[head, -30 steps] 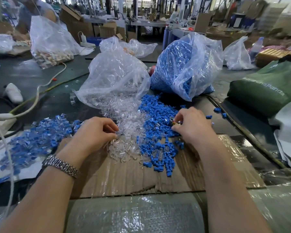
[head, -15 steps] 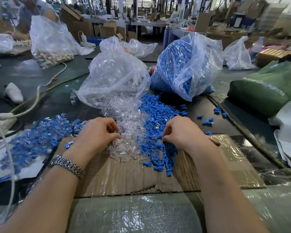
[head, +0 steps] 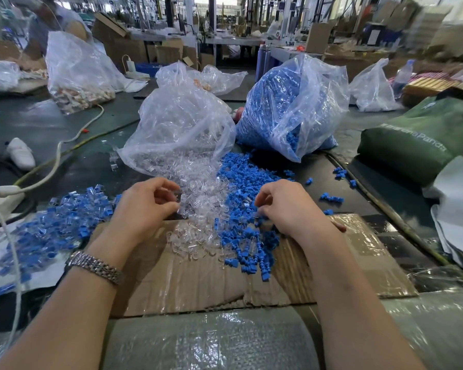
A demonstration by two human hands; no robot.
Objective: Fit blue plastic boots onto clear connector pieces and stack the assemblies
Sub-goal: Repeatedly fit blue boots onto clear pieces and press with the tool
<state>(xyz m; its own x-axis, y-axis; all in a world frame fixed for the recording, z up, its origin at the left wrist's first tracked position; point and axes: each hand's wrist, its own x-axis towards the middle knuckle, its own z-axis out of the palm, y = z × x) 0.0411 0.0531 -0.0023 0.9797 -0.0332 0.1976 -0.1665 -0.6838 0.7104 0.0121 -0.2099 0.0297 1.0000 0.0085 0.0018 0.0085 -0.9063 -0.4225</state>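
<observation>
left hand [head: 147, 206] pinching a clear piece [head: 179, 201] over the clear pile [head: 201, 209]; right hand [head: 286, 206], moved in from that pile's far right, now curled into boots [head: 247, 198] beside it, grip unclear; fitting next.

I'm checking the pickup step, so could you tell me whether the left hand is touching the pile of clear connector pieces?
Touching. The head view shows the left hand with its fingertips pinching a clear piece at the edge of the pile of clear connector pieces, no gap visible.

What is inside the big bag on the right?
The bag is full of blue boots, showing through the clear plastic and spilling out of its mouth onto the table. What lies deep inside is covered.
</observation>
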